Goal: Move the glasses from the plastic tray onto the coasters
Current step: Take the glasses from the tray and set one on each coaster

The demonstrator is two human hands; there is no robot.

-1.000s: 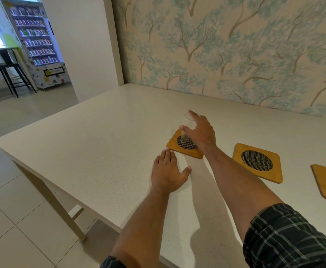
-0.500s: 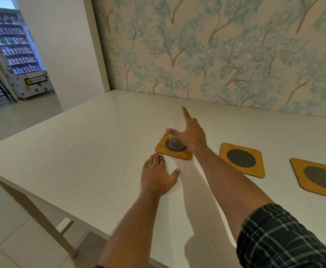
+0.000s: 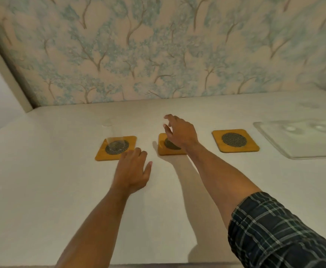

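**Clear glass, thin and slick: best gripped low around the wall**

Likely light, rigid and brittle, judging by the thin transparent wall. Probably slippery against dry fingers, so best taken around the side, thumb opposite the fingers, below the rim rather than pinched at the lip. Best lifted straight up and set down flat; easily tipped if knocked near the top, being tall for its base.

One glass (image 3: 114, 136) standing upright on the left coaster (image 3: 116, 148), nearly invisible against the pale table (image 3: 42, 180): only a faint rim and a ring of distortion over the dark mesh disc. Middle coaster (image 3: 170, 145) bare, partly hidden under the right hand (image 3: 179, 132). Right coaster (image 3: 235, 140) bare too. Farther right, the plastic tray (image 3: 270, 140), clear and shallow, with two more glasses (image 3: 305, 127) in it, blurred to pale round smudges; hard to tell more.

Right hand raised over the middle coaster, fingers spread and loosely curled, closed on nothing. Left hand (image 3: 134, 170) flat on the table just in front of the left coaster, fingers apart, gripping nothing, fingertips close to the coaster's near edge but apart from the glass.

By judgement, one of three placed, two left to fetch from the tray.
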